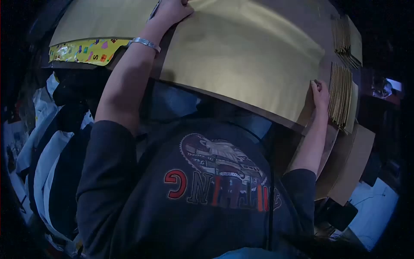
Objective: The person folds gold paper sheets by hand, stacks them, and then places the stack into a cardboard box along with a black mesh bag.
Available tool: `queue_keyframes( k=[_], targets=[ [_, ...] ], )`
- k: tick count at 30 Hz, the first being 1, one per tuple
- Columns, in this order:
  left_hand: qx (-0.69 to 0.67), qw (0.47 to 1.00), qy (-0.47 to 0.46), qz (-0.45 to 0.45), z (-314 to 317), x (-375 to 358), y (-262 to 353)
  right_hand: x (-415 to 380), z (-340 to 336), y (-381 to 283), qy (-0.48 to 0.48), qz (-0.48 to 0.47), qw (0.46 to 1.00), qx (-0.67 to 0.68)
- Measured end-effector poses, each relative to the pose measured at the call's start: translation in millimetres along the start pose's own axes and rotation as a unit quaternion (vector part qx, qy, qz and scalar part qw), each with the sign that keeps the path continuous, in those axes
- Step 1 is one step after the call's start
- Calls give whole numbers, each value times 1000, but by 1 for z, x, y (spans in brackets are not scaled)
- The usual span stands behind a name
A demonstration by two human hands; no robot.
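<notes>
A large, smooth gold sheet (241, 60) lies in front of me on a brown surface. My left hand (174, 11) is closed at the sheet's upper left edge. Its fingertips are partly cut off by the frame, so what they grip is hidden. A thin dark object (154, 9) shows beside that hand, and a bracelet (145, 43) is round the wrist. At the sheet's lower right edge, my right hand (320, 93) is closed, with thumb and fingers pinching the border.
Another gold sheet (103, 19) lies to the left, above yellow patterned paper (82, 52). Stacks of folded brown card (340, 97) stand at the right edge, with a cardboard box (351, 162) below them. Pale and dark cloth or bags (51, 159) pile up at the lower left.
</notes>
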State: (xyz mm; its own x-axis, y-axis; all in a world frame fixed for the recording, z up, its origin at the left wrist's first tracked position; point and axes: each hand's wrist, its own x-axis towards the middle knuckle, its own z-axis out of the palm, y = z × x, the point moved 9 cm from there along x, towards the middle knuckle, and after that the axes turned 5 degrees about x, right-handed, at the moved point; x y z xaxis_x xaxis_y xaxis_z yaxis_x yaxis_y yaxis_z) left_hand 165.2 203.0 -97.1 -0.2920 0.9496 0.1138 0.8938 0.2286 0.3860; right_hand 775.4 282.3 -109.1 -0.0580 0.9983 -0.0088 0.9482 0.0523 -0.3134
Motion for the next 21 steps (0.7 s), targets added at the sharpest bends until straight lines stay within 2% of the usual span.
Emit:
queue_keyframes(
  k=[3,4,7,10,11,13,14,16,17,18,19,21],
  targets=[
    [16,997,73,29,-8,-8,8,-4,-2,-5,-3,42,998,-40],
    [22,992,109,53,-11,-14,18,-10,-8,-15,32,4,999,-10],
    [50,979,162,113,-13,-43,65,-10,-5,-19,-14,21,1000,-1],
    [-5,964,95,249,20,-74,124,-14,-11,-26,10,15,1000,5],
    [-5,951,118,285,24,-90,145,-17,-15,-31,13,23,1000,3],
    [-90,939,47,329,36,-111,180,-22,-17,-38,-6,43,999,20],
    [-55,945,13,322,42,-121,190,-20,-17,-36,0,46,999,11],
    [-43,938,27,343,48,-133,203,-21,-17,-35,23,22,999,-10],
    [16,934,28,356,53,-138,205,-19,-20,-39,41,-5,999,-30],
    [27,937,10,349,55,-139,205,-17,-18,-38,11,8,999,-47],
    [39,939,-9,343,56,-138,206,-18,-23,-52,21,8,999,-46],
    [60,941,-46,331,59,-136,208,-22,-24,-105,82,-84,985,-127]
  ],
)
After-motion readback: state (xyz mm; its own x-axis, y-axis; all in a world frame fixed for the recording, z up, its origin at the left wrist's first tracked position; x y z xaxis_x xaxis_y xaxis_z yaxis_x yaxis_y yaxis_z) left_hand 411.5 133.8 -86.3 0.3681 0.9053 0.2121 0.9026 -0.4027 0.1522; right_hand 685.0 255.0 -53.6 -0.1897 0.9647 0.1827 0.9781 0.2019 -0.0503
